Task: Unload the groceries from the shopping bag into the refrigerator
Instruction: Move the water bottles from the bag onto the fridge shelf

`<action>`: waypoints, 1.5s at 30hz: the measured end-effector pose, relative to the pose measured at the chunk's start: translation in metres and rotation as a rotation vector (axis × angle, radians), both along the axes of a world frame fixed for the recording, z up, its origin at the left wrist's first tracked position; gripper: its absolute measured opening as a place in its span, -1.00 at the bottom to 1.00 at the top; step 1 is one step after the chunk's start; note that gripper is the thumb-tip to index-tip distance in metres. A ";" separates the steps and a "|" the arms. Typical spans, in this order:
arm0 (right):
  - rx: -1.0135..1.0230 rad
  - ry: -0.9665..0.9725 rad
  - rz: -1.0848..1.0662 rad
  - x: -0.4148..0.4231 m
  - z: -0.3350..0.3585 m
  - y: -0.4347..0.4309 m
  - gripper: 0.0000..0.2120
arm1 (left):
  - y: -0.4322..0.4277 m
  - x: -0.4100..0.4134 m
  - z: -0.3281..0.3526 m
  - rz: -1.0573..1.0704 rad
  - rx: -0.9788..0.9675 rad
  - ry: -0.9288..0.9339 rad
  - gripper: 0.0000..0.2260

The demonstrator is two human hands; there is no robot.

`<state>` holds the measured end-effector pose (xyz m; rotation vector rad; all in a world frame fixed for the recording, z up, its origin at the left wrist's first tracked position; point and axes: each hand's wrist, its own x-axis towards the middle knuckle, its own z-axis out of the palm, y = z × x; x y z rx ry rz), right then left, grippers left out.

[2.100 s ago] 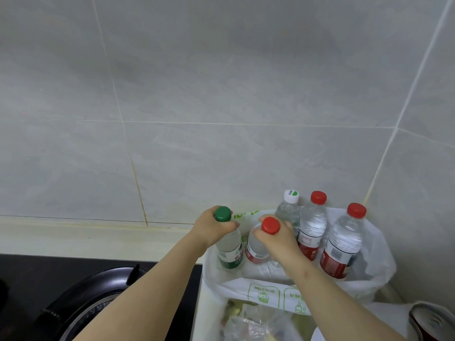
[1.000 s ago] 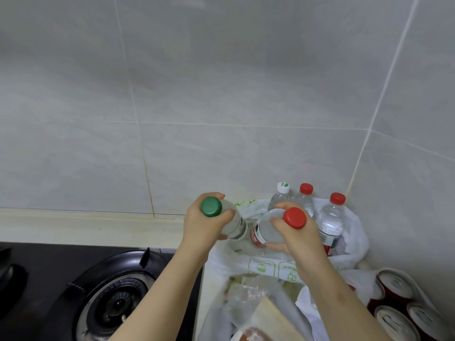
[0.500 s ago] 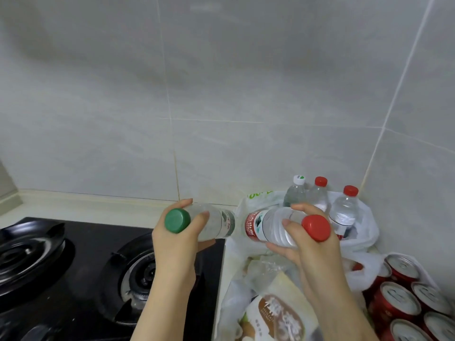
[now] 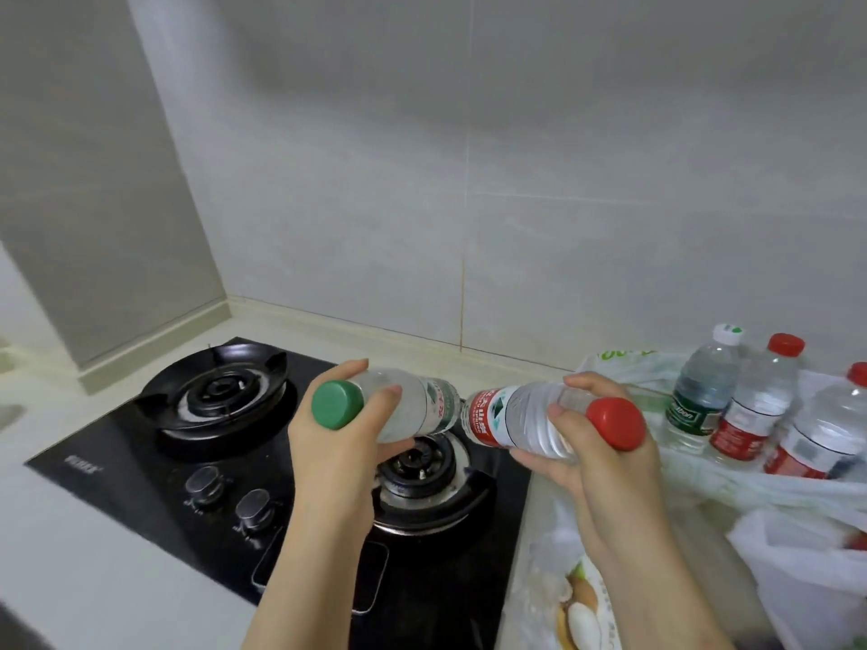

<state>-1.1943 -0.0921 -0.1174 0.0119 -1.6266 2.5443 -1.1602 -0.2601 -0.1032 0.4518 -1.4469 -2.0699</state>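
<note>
Now we grip green-capped bottle (image 4: 403, 410) in left hand (image 4: 342, 443), red-capped bottle (image 4: 525, 422) in right hand (image 4: 596, 457), both tipped caps-near for carrying to fridge (unseen).

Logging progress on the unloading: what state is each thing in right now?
Green-cap bottle: capped, tipped sideways, held in left hand.
Red-cap bottle: capped, tipped sideways, held in right hand.
Three bottles: upright, capped, in bag.
Burners: unlit.
</note>
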 end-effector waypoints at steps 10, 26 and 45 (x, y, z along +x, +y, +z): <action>0.030 0.010 0.345 0.028 -0.001 -0.038 -0.74 | -0.015 0.082 -0.006 0.336 -0.038 -0.034 -0.76; 0.062 0.090 1.079 0.184 0.000 -0.144 -0.73 | -0.037 0.303 -0.011 0.996 -0.089 -0.086 -0.74; 0.000 0.291 1.933 0.604 0.011 -0.241 -0.76 | -0.021 0.704 0.001 1.829 -0.200 -0.203 -0.71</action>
